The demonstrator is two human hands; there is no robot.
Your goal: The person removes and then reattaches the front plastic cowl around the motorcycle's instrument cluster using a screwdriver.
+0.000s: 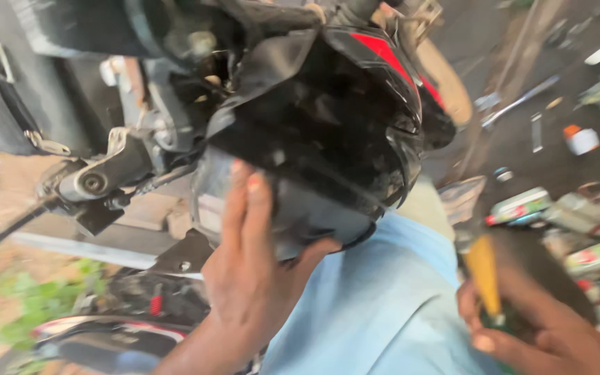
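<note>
Head view showed the left hand (248,271) spread flat against the black headlight cover (328,132), just above it. The right hand (550,340), well right of the cover, gripped a yellow-handled screwdriver (484,274), shaft pointing up.

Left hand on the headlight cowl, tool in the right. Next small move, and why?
Probably bring the yellow-handled tool up toward the black headlight cowl. The left hand already steadies the cowl, fingers flat on the lens, while the right hand holds the tool low, well clear of it. The frame is blurred, so which fastener cannot be told.
</note>
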